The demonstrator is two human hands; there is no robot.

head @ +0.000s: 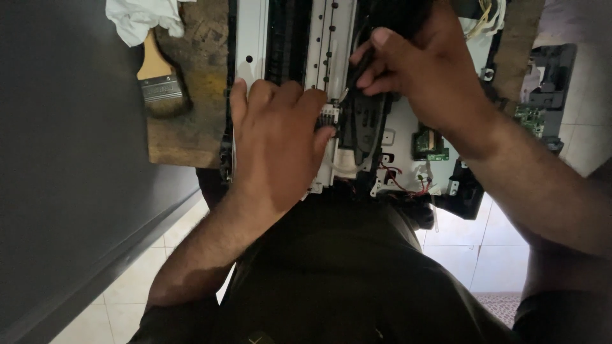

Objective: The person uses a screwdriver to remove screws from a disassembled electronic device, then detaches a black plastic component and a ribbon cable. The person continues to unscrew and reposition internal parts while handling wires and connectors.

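My left hand lies flat, fingers spread, on the pale metal frame of the opened machine at mid-frame, gripping nothing I can see; its palm hides what lies beneath. My right hand, upper right of centre, has its grip closed on a black part, though the fingertips blur into shadow. Green circuit boards show lower right. A paintbrush and white cloth, cut off at the top, rest on the worn desk, upper left.

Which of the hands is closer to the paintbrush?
Left. The left hand lies flat on the opened machine, just right of the paintbrush in the picture. The right hand is farther off, across the machine, pinching a black part.
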